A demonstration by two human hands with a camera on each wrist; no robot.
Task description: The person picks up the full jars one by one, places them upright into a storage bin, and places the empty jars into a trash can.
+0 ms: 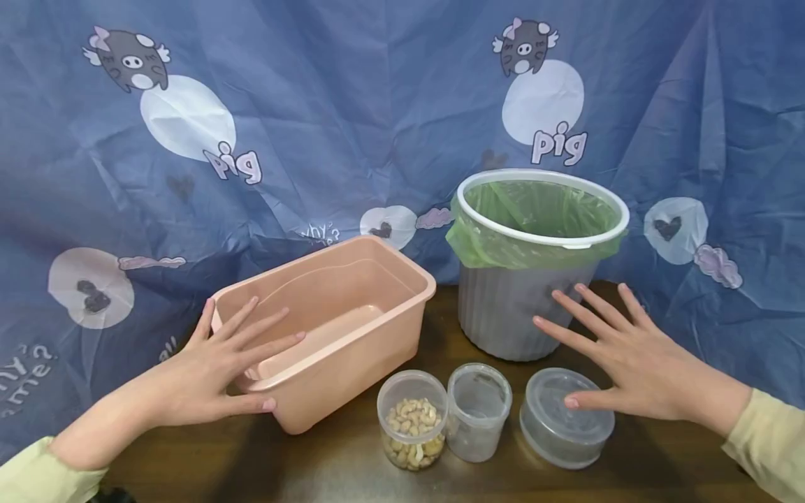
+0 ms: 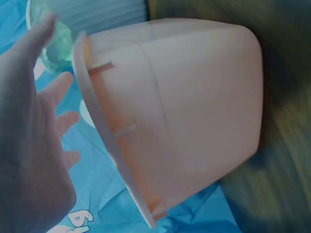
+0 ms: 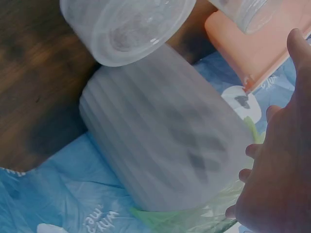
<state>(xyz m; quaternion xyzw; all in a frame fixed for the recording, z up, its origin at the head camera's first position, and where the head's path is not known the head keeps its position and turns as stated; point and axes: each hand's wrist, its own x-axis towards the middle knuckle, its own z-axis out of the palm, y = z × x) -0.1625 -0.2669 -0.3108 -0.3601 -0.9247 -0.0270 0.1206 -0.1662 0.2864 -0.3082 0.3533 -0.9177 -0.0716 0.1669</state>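
Observation:
Fingers spread, my left hand [image 1: 220,370] hovers over the near left end of a pink plastic bin [image 1: 352,363] and holds nothing. My right hand [image 1: 635,363], also spread and holding nothing, is above a lidded round clear container [image 1: 566,419] and in front of a grey trash can [image 1: 516,307]. Between the hands stand an uncovered clear tub of cashews [image 1: 413,426] and a clear plastic cup [image 1: 479,412], side by side. In the left wrist view, the hand [image 2: 39,131] is beside the bin's rim; the right wrist view shows the other hand [image 3: 277,160] beside the trash can.
A green bag [image 1: 541,202] lines the trash can and folds over below its white rim. Everything stands on a dark wooden table [image 1: 352,468]. Behind hangs a blue cloth [image 1: 377,91] printed with pigs, touching the back of the table.

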